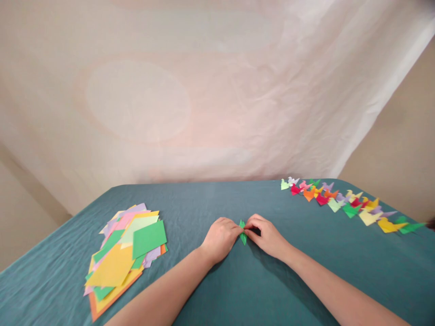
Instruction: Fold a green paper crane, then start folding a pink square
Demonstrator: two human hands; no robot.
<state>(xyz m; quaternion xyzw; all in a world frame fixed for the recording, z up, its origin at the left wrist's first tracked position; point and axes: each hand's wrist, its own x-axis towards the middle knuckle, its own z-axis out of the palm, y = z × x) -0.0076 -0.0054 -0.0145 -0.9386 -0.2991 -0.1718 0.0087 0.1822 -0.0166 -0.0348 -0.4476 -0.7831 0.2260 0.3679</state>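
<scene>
A small piece of folded green paper (243, 238) is held between my two hands near the middle of the table. It is narrow, with pointed ends showing above and below my fingers. My left hand (221, 240) grips its left side, fingers curled together and thumb side toward the paper. From the right, my right hand (267, 234) pinches it between thumb and fingertips. My fingers cover the middle of the paper, so its inner folds are hidden.
A loose pile of coloured paper sheets (113, 267) lies on the left of the teal cloth-covered table (210, 299). Rows of small folded paper birds (369, 217) in several colours stand at the far right. A pale cloth (217, 99) hangs behind the table.
</scene>
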